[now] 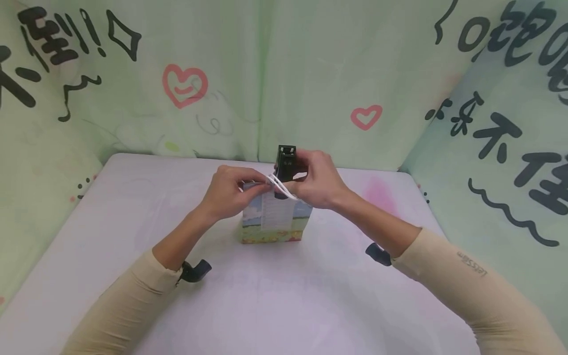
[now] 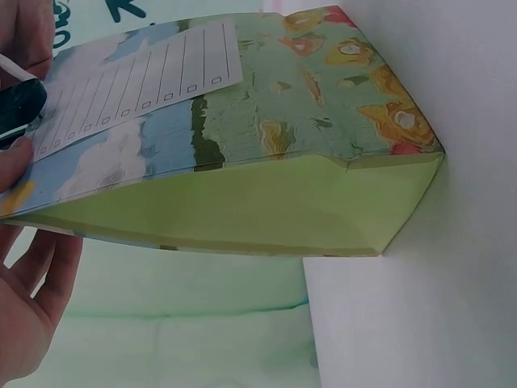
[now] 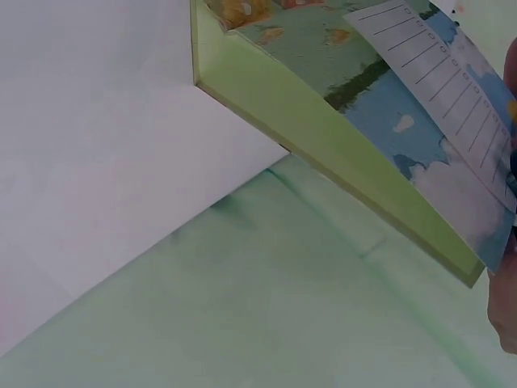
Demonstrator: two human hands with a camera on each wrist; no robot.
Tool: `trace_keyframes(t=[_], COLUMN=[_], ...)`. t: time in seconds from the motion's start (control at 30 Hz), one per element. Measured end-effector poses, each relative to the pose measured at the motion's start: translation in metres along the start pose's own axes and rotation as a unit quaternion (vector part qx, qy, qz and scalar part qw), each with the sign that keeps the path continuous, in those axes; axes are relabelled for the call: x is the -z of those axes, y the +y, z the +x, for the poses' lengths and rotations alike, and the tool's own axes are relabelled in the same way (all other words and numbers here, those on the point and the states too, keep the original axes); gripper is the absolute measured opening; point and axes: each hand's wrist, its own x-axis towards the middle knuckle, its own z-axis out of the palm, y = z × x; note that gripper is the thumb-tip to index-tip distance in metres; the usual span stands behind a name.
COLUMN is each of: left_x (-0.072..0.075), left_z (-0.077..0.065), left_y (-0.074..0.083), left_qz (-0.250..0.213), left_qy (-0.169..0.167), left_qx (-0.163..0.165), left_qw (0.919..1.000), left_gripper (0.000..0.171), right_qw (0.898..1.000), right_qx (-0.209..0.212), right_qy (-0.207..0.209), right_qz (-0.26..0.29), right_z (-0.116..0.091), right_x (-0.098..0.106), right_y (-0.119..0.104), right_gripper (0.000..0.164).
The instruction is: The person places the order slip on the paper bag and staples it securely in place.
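A black plug adapter (image 1: 286, 160) stands upright in the head view, with two small pale marks on its top end. My right hand (image 1: 317, 180) grips it from the right side. A looped white cable (image 1: 282, 187) crosses just below the adapter, and the fingertips of my left hand (image 1: 230, 191) pinch it at its left end. Directly behind and below the hands stands a painted folding desk calendar (image 1: 253, 222) with a lined checklist sheet (image 2: 161, 85) on its front. In the left wrist view its pale green inside (image 2: 242, 202) shows. Fingers partly hide the cable and adapter.
The calendar stands on a white-covered table (image 1: 266, 296), whose far edge lies close behind it. Pale green curtains (image 1: 310, 59) with black writing and pink hearts enclose the back and sides. Dark wrist-worn devices (image 1: 196, 271) stick out beneath the sleeves.
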Motion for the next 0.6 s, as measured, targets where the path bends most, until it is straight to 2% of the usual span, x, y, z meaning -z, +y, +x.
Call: trace_keyframes(t=[0.3, 0.43, 0.6], left_x=[-0.0009, 0.0015, 0.0024], left_z=[0.0005, 0.0011, 0.0022], left_y=[-0.0017, -0.0011, -0.0009], left_qz=[-0.008, -0.011, -0.03], left_qy=[0.001, -0.019, -0.046], left_qx=[-0.011, -0.002, 0.009], left_qw=[0.9999, 0.9997, 0.9984], left_gripper=[0.009, 0.007, 0.008], right_qw=[1.0, 0.999, 1.0], right_qx=[0.003, 0.008, 0.002], right_qy=[0.026, 0.022, 0.015], right_qz=[0.006, 0.022, 0.016], right_z=[0.004, 0.0056, 0.0056], right_x=[-0.0026, -0.0025, -0.0003], right_y=[0.0051, 0.0066, 0.0057], right_gripper=[0.036, 0.037, 0.042])
